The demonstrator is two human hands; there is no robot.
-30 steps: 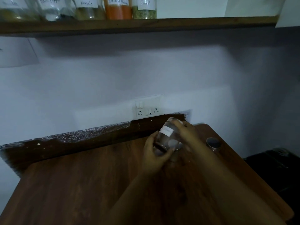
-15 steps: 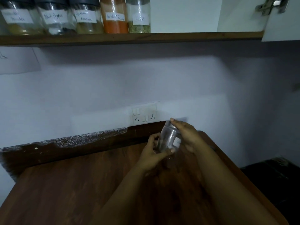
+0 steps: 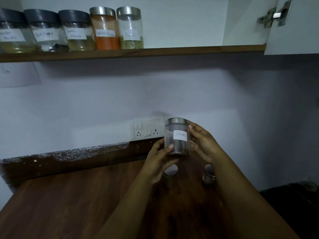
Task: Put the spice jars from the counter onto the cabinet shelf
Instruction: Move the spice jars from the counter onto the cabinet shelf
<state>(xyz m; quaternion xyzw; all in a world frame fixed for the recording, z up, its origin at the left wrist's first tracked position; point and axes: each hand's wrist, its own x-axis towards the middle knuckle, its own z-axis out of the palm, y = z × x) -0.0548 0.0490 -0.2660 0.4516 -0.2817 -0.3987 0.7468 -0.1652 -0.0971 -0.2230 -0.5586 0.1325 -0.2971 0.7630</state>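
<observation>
Head view, left hand (image 3: 158,160) and right hand (image 3: 202,142) both clasping the upright cloves jar (image 3: 177,137), raised above the counter (image 3: 77,204); two jars (image 3: 208,174) below it; five jars lined on the shelf (image 3: 189,50) above

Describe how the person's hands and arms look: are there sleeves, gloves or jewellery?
Both forearms are bare, no sleeves in view. The left hand and right hand wear no gloves. No rings, watch or bracelets are visible. Fingernails look short and unpainted.
</observation>
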